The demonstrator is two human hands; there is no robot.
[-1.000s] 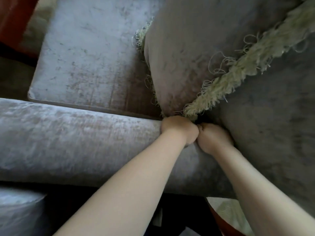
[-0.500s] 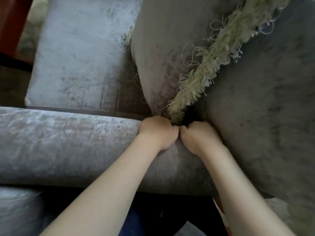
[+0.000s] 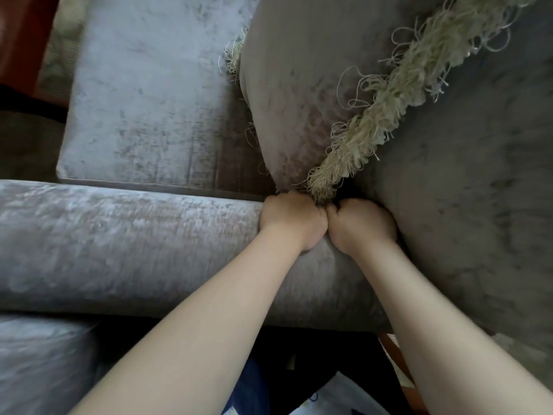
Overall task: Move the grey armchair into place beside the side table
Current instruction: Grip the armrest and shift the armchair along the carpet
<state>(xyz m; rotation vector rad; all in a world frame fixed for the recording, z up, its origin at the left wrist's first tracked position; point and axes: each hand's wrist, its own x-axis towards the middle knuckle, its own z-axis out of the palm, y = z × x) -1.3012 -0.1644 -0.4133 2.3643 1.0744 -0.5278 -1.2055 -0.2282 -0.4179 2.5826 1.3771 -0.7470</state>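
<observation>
The grey velvet armchair fills the view from above. Its padded armrest (image 3: 128, 244) runs across the middle, the seat cushion (image 3: 149, 103) lies beyond it, and the backrest (image 3: 466, 205) rises on the right. A grey throw pillow (image 3: 305, 94) with a pale fringe (image 3: 386, 103) leans in the corner. My left hand (image 3: 291, 223) and my right hand (image 3: 360, 227) sit knuckle to knuckle where armrest meets backrest, both curled over the armrest's inner edge with fingertips hidden in the gap. The side table is not in view.
A second grey upholstered piece (image 3: 42, 363) sits at the lower left, close to the armrest. Reddish wood (image 3: 18, 34) shows at the top left and a brown wooden edge (image 3: 398, 366) at the lower right. Blue trousers (image 3: 251, 390) appear below my arms.
My hands keep the same hold at the armrest corner. The chair and pillow shifted left in view, then slightly back right, while the view wobbled.
</observation>
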